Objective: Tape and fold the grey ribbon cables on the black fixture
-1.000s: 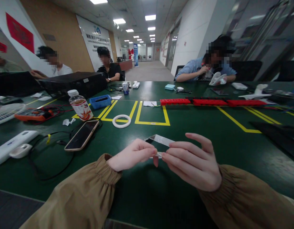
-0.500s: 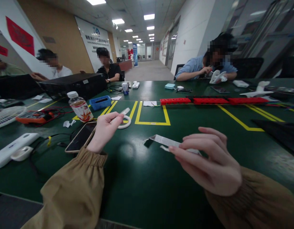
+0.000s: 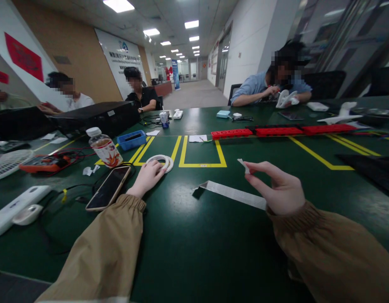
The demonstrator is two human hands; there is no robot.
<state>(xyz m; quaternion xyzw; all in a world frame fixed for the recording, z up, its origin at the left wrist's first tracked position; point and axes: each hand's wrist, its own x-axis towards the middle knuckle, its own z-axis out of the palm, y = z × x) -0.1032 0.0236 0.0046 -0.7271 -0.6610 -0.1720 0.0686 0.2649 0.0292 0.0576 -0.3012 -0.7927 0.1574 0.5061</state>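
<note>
On the glossy dark green tabletop [image 3: 194, 252], just right of the black phone in a pale brown case [image 3: 109, 188], the left hand [image 3: 146, 179] is resting over the near-left side of a flat white ring, apparently a tape roll [image 3: 171, 163]. Its fingers are bending down and covering part of the rim; cannot tell whether they are gripping or only touching. The ring is showing what look like overlapping rims; one roll or two, unclear.

The right hand [image 3: 278, 189], well apart from the left, is pinching a small white strip [image 3: 243, 165] narrowly between thumb and forefinger. The strip's free end is sticking up past the fingertips; its gripped part is hidden. The remaining fingers are curling out of sight.

Between the hands, a long pale grey flat ribbon with fine lengthwise lines [image 3: 234, 193] is stretching slantwise toward the right wrist. Its left end is folding beside a small dark patch, hard to resolve; its right end is disappearing behind hand and cuff.

Across the table, a person in a blue shirt [image 3: 251, 90] is bending over a white object [image 3: 287, 99], shape hard to make out. At the right edge, a flat black item [image 3: 371, 172] is running out of frame.
</note>
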